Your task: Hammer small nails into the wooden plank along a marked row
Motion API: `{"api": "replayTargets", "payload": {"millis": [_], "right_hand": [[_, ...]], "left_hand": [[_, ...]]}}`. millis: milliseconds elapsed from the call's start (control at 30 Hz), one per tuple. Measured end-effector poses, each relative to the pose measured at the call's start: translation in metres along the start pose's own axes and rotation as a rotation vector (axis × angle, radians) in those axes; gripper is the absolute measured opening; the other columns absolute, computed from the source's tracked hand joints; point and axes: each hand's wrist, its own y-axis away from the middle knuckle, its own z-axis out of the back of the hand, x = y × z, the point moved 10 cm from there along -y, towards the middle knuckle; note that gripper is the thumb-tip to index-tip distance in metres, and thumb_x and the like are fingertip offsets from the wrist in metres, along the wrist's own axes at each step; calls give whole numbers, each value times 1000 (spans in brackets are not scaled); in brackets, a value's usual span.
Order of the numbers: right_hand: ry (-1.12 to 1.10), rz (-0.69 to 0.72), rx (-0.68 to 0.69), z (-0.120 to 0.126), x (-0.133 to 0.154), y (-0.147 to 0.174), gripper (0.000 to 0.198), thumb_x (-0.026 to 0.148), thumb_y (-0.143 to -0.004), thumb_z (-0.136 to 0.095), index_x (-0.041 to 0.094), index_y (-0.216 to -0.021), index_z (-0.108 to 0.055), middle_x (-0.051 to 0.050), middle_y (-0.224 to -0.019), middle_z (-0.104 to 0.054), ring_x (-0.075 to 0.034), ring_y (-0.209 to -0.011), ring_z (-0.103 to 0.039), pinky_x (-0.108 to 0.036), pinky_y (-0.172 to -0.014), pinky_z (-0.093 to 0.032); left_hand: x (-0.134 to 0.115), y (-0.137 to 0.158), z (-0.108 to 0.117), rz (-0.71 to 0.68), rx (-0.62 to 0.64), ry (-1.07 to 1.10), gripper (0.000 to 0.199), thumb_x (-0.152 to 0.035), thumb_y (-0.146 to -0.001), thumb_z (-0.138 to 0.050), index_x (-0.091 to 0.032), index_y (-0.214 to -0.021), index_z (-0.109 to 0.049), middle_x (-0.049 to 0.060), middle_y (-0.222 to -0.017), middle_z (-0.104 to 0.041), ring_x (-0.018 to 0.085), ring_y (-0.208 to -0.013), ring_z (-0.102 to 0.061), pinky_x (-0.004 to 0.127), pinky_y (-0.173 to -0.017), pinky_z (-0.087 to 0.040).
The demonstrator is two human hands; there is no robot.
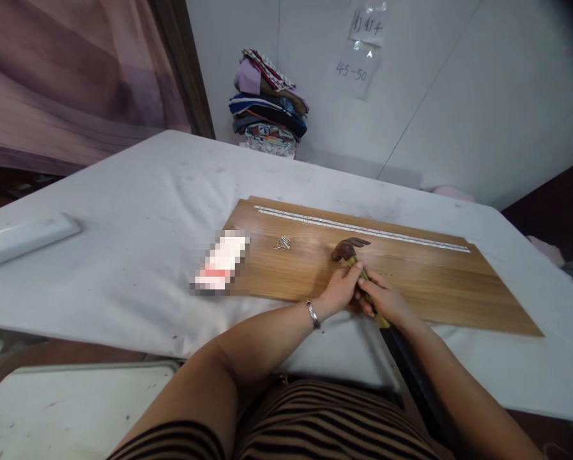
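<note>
A claw hammer (347,249) with a rusty head and a yellow and black handle slants across the front of a wooden board (439,287). My left hand (341,289) is closed around the handle just below the head. Right beside it, my right hand (386,299) also grips the handle, a little lower down. The black end of the handle runs back along my right forearm. To the left of the hammer head lies a small pile of nails (283,243) on the board. A short row of dark specks, too small to make out, shows right of my hands.
Two white strips with markings (363,229) lie along the board's far edge. A blurred-out bright object (223,260) is at its left end. The white-covered table (137,211) bears a plastic-looking roll (27,237) at far left. Folded clothes (269,105) are stacked by the wall.
</note>
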Motion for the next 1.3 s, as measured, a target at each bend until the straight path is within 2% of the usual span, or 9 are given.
{"api": "replayTargets", "payload": {"millis": [233, 400, 633, 1300], "right_hand": [[6, -2, 16, -1, 1, -1, 28, 48, -80, -59, 22, -79, -49, 7, -58, -54, -6, -31, -41, -20, -32, -31], [-1, -4, 6, -2, 0, 0, 29, 49, -79, -58, 23, -79, -49, 8, -55, -52, -6, -30, -39, -20, -32, -32], [-5, -18, 34, -2, -1, -2, 28, 48, -80, -59, 23, -78, -49, 8, -57, -53, -6, -31, -40, -21, -32, -32], [-14, -1, -8, -1, 1, 1, 30, 50, -78, -60, 22, -78, -50, 8, -56, -54, -6, -31, -41, -20, -33, -31]], "left_hand": [[1, -1, -3, -16, 38, -12, 54, -63, -92, -46, -19, -62, -48, -3, -44, -45, 11, -40, -49, 22, -43, -38], [0, -1, -2, -25, 24, -5, 55, -67, -89, -49, -19, -62, -47, -4, -43, -44, 10, -38, -47, 22, -41, -38], [2, -1, -2, 0, 28, -4, 52, -63, -92, -47, -19, -64, -48, -3, -44, -45, 10, -39, -49, 22, -42, -38], [1, -1, -2, -19, 22, -36, 53, -65, -90, -48, -19, -63, -47, -4, -43, -44, 9, -38, -47, 20, -42, -37]]}}
